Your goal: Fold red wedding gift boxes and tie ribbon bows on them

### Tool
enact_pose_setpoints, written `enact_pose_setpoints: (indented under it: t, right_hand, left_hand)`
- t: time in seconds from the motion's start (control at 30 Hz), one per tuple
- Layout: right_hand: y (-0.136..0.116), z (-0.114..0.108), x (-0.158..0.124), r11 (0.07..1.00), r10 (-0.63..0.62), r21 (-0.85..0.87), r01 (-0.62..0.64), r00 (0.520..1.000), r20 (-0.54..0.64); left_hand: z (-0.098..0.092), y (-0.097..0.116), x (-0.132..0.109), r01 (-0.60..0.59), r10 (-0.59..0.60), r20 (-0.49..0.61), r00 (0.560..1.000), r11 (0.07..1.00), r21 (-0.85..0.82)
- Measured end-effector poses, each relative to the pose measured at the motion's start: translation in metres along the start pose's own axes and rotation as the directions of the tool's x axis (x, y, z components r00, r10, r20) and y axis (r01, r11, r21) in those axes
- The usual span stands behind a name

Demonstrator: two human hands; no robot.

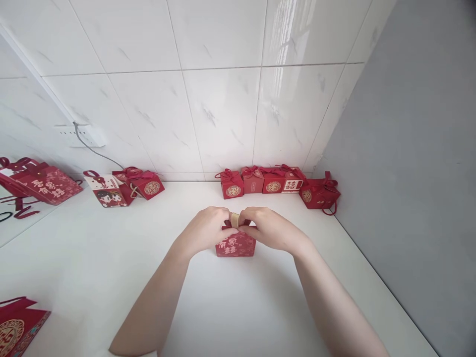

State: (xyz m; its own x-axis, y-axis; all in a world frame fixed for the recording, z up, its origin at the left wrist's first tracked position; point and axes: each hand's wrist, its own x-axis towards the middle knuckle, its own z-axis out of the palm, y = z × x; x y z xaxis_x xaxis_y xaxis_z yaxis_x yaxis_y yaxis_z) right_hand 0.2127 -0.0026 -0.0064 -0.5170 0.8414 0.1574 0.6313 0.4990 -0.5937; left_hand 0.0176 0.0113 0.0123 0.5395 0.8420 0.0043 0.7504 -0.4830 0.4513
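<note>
A small red gift box (235,246) with gold characters stands on the white table (230,307) in the middle. My left hand (207,229) and my right hand (268,228) meet over its top, fingers closed. Both pinch a beige ribbon loop (234,219) above the box. The box's top is hidden under my fingers.
A row of finished red boxes (275,182) lines the back wall, ending at the grey wall on the right. More red boxes and a cartoon-printed one (108,191) sit at the back left, red bags (44,183) further left. A flat red bag (17,329) lies at the near left.
</note>
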Motion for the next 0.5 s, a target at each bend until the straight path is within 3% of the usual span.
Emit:
enact_pose_setpoints:
  t: [0.2, 0.5]
  right_hand:
    - [0.0012, -0.0052, -0.0026, 0.996, -0.051, -0.073, 0.048, 0.998, -0.044]
    - [0.0011, -0.0056, -0.0042, 0.996, -0.056, -0.059, 0.061, 0.995, 0.087]
  left_hand:
    - [-0.0003, -0.0014, 0.0002, 0.003, -0.003, -0.007, 1.000, 1.000, 0.005]
    - [0.0029, 0.0017, -0.0011, -0.120, 0.119, 0.054, 0.991, 0.992, 0.026]
